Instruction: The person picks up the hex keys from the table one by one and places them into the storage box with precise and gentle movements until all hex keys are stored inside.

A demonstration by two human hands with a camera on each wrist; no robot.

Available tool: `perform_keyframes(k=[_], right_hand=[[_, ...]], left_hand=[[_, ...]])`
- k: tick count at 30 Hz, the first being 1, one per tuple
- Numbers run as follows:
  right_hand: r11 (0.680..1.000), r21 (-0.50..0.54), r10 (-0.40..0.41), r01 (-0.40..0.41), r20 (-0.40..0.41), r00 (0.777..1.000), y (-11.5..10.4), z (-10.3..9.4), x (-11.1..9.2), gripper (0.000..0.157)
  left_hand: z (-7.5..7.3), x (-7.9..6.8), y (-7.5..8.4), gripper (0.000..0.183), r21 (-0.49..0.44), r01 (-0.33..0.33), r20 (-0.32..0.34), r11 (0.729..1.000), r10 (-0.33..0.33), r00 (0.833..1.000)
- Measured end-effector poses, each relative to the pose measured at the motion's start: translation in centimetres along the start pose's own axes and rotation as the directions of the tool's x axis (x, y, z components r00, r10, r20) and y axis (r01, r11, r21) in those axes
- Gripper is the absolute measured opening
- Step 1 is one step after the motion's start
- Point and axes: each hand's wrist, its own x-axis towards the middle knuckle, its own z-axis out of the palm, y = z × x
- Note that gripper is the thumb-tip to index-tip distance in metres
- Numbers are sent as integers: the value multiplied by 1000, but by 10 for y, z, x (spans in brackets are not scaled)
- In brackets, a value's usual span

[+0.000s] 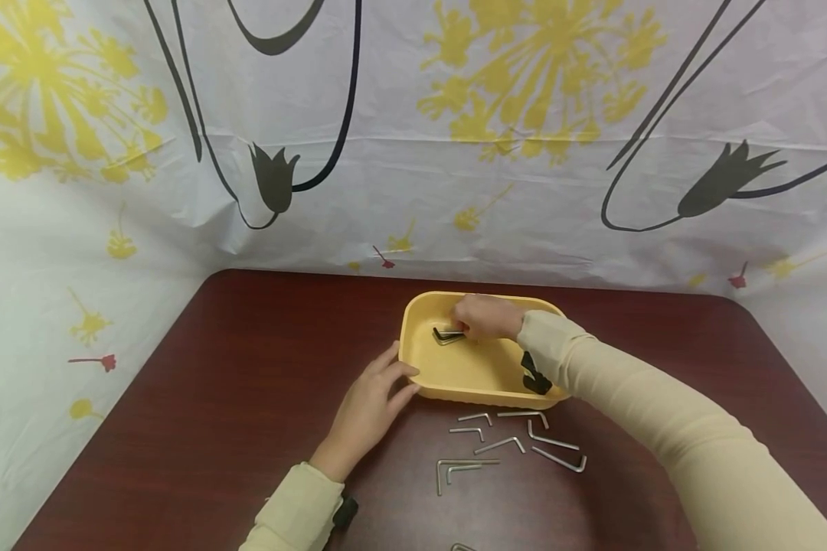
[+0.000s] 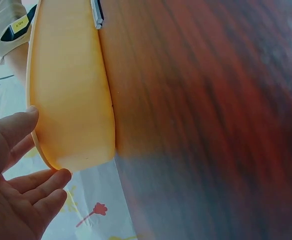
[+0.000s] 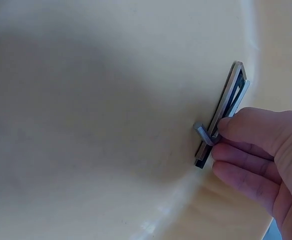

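Observation:
Toward the far side of the table is a yellow plastic tray [image 1: 455,379]. My left hand [image 1: 368,409] holds its near left corner, the thumb on the rim and other fingers around the outside in the left wrist view. Inside the tray, my right hand [image 1: 485,316] pinches a hex key [image 3: 203,134] between thumb and fingers. Other L-shaped hex keys [image 3: 226,102] lie under it on the tray floor, one dark and the others silver. Part of the pinched key is hidden by the fingers.
Several silver hex keys [image 1: 499,445] lie loose on the dark red table [image 1: 276,344] in front of the tray. One more key [image 1: 462,547] shows at the bottom edge. A white patterned sheet [image 1: 386,191] hangs behind the table.

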Motion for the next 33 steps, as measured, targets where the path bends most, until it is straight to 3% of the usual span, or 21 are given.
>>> perform_keyframes(k=[21,33], right_hand=[[999,33,-7,8,-16,1000,4,2,-3,31],[999,35,-15,17,-70,997,1,-6,-8,37]], left_hand=[[-1,0,1,19,-2,-5,-5,1000,5,1000],[-2,-1,-1,20,-5,-3,-2,1000,3,1000]])
